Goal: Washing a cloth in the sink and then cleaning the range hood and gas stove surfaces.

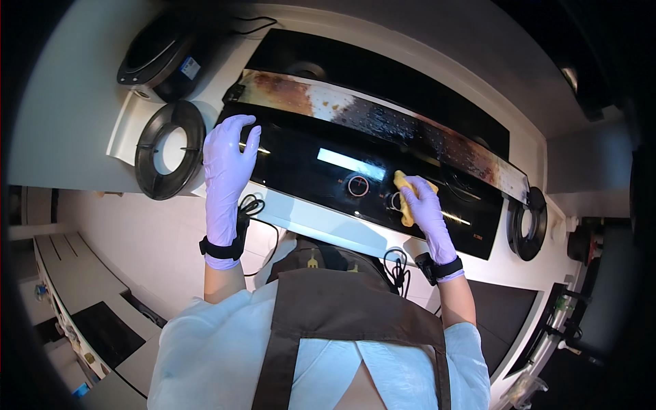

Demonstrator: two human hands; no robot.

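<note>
My left hand [233, 146], in a purple glove, is over the left end of a black glass cooktop panel [292, 154]. Its thumb and fingers are apart with nothing between them; whether the fingertips touch the glass I cannot tell. A folded yellow cloth [406, 210] is under my right hand [424, 202], also gloved, and lies against the panel's right half. Beside the cloth are ring-shaped markings [358, 186] and a bright reflection [351, 163]. Along the panel's far side runs a long strip [333, 105] with brown and black stains.
Round black pan supports stand at the left [146, 154] and right [538, 230] of the cooktop on a pale counter [120, 133]. A dark rice cooker [164, 61] is at the back left. Cables [251, 205] hang by both wrists. Another black glass section [359, 66] lies behind the strip.
</note>
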